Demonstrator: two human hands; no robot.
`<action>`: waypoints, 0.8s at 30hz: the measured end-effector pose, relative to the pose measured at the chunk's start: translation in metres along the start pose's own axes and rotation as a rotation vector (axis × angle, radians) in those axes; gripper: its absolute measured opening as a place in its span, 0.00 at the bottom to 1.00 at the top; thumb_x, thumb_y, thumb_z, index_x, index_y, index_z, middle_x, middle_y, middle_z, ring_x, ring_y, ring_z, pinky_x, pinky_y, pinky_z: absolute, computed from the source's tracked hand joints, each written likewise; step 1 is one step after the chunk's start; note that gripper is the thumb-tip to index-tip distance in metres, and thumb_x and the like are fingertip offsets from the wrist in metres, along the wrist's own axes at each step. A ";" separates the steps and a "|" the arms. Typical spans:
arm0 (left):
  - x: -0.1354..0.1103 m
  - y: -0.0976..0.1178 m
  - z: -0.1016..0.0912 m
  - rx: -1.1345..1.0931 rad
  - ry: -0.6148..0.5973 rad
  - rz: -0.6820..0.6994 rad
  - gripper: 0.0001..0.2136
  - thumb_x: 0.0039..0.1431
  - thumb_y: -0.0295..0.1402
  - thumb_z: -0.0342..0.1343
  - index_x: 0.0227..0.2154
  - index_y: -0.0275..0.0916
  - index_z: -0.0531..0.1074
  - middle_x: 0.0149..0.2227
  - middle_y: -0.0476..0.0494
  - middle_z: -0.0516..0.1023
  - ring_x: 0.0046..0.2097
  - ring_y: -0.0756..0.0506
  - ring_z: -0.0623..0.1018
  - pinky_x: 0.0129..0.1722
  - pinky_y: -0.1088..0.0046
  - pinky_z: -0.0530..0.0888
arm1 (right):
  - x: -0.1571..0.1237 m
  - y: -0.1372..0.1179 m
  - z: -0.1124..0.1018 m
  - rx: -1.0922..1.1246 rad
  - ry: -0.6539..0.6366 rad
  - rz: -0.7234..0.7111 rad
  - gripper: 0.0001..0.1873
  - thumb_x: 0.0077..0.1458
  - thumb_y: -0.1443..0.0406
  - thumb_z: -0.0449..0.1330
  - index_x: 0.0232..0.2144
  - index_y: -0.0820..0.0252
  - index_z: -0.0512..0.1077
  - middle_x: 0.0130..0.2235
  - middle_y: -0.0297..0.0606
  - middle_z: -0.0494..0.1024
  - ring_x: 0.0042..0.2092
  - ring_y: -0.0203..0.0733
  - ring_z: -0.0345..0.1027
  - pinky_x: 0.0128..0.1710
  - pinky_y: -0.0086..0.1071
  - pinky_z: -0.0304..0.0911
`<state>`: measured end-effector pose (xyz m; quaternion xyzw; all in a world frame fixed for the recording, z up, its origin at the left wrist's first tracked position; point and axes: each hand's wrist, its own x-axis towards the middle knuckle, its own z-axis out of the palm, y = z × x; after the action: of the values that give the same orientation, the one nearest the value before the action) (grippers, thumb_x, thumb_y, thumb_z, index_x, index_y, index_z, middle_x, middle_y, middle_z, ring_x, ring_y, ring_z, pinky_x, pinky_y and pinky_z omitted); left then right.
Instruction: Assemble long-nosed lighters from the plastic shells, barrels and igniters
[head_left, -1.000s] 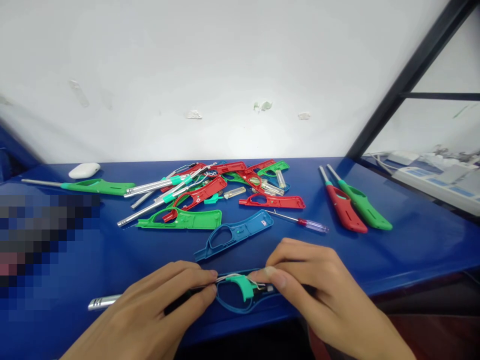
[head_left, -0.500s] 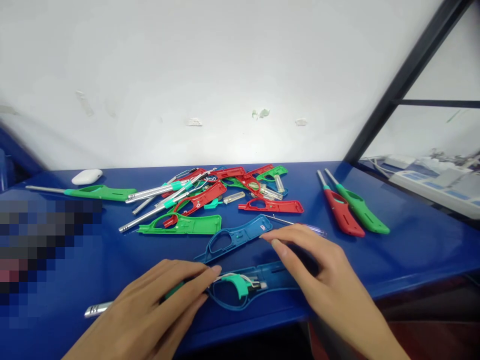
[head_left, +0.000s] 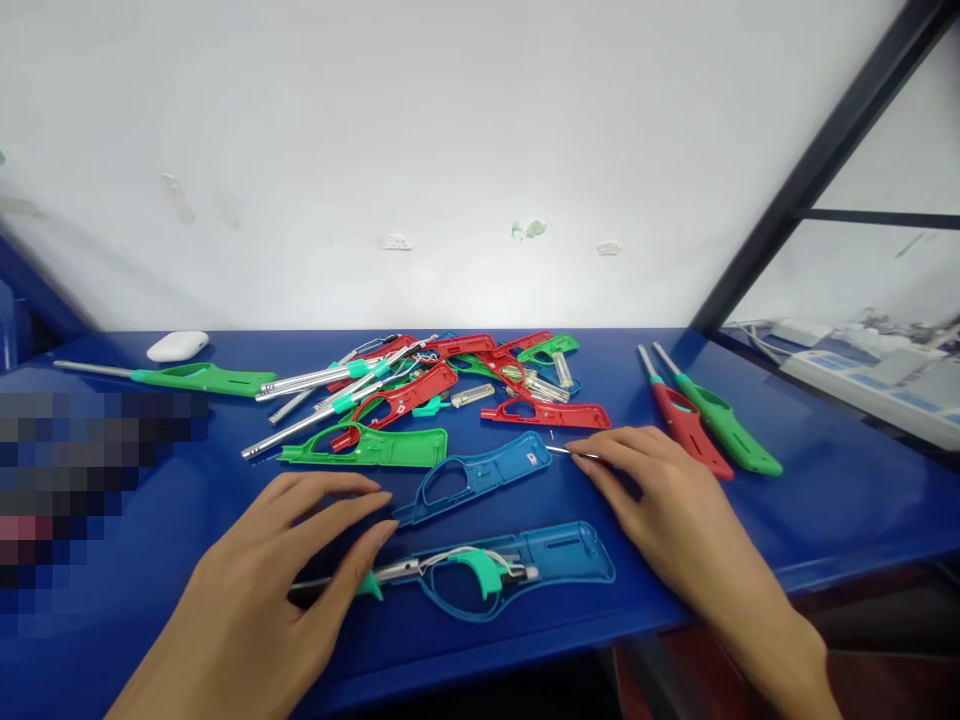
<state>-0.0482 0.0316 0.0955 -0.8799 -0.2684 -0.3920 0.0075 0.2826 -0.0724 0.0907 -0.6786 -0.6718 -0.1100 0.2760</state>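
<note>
A blue lighter half-shell [head_left: 570,555] lies near the table's front edge, inner side up, with a green trigger [head_left: 487,575], white wires and a metal tube [head_left: 397,570] in it. Over the tube hovers my left hand [head_left: 300,560], thumb and fingers apart, hiding part of the tube. Behind lies a second blue half-shell [head_left: 480,478]. My right hand [head_left: 645,480] pinches a thin screwdriver [head_left: 559,450] by its shaft; its handle is hidden under the hand. A tiny screw [head_left: 552,435] lies just beyond the shaft.
Toward the wall is a pile of red and green half-shells [head_left: 390,448], metal tubes and clear fuel tanks [head_left: 472,396]. Closed lighters lie right [head_left: 720,420] and left [head_left: 202,378]. A white case [head_left: 178,346] sits back left; power strips [head_left: 877,375] are beyond the frame.
My right hand has moved from the blue shells to the screwdriver and gripped it. My left hand has lifted off the shell's front end, moved left and opened.
</note>
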 end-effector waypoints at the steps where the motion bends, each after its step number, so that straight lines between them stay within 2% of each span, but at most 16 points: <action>1: 0.003 0.001 -0.001 -0.009 0.012 0.007 0.09 0.75 0.45 0.58 0.42 0.53 0.82 0.43 0.54 0.85 0.41 0.48 0.85 0.42 0.75 0.81 | -0.001 0.000 0.000 0.002 0.002 0.004 0.13 0.74 0.64 0.58 0.48 0.56 0.84 0.47 0.42 0.87 0.48 0.56 0.79 0.51 0.51 0.73; 4: 0.008 0.007 -0.003 -0.012 0.047 -0.003 0.14 0.76 0.46 0.56 0.36 0.54 0.82 0.39 0.57 0.86 0.37 0.51 0.85 0.38 0.80 0.80 | -0.003 -0.001 0.000 0.008 -0.001 0.025 0.12 0.73 0.63 0.59 0.47 0.55 0.83 0.47 0.42 0.87 0.47 0.56 0.79 0.51 0.52 0.72; 9: 0.009 0.012 -0.001 -0.040 0.065 -0.016 0.13 0.76 0.44 0.56 0.36 0.52 0.82 0.38 0.56 0.85 0.38 0.52 0.85 0.39 0.81 0.79 | -0.002 -0.003 0.000 0.067 -0.020 -0.027 0.13 0.75 0.62 0.59 0.53 0.53 0.81 0.51 0.43 0.85 0.52 0.55 0.78 0.56 0.52 0.71; 16: -0.003 0.013 -0.005 -0.108 0.005 -0.044 0.04 0.74 0.36 0.58 0.42 0.50 0.78 0.43 0.55 0.82 0.44 0.49 0.82 0.45 0.76 0.79 | -0.002 -0.016 -0.006 0.136 -0.018 -0.090 0.12 0.77 0.63 0.57 0.53 0.54 0.80 0.52 0.43 0.84 0.54 0.53 0.76 0.57 0.51 0.70; 19: -0.009 0.015 -0.008 -0.127 -0.045 0.023 0.08 0.72 0.30 0.57 0.47 0.50 0.76 0.46 0.54 0.82 0.48 0.48 0.82 0.47 0.76 0.79 | -0.004 -0.021 -0.011 0.175 -0.020 -0.146 0.11 0.76 0.64 0.58 0.53 0.51 0.79 0.51 0.40 0.84 0.54 0.51 0.75 0.57 0.48 0.69; 22: -0.017 0.013 -0.008 -0.067 -0.113 0.042 0.10 0.72 0.31 0.58 0.52 0.50 0.77 0.51 0.51 0.82 0.53 0.47 0.81 0.51 0.75 0.81 | -0.007 -0.025 -0.017 0.242 -0.051 -0.233 0.10 0.74 0.61 0.63 0.54 0.49 0.79 0.51 0.39 0.84 0.54 0.50 0.75 0.57 0.46 0.69; 24: -0.022 0.010 -0.006 -0.043 -0.141 0.026 0.10 0.73 0.35 0.58 0.53 0.50 0.78 0.53 0.49 0.82 0.56 0.44 0.81 0.54 0.71 0.82 | -0.008 -0.026 -0.020 0.285 -0.099 -0.283 0.13 0.71 0.57 0.66 0.55 0.49 0.79 0.52 0.39 0.84 0.55 0.51 0.75 0.56 0.45 0.70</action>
<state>-0.0589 0.0113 0.0866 -0.9087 -0.2482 -0.3348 -0.0251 0.2610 -0.0908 0.1092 -0.5358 -0.7821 -0.0179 0.3177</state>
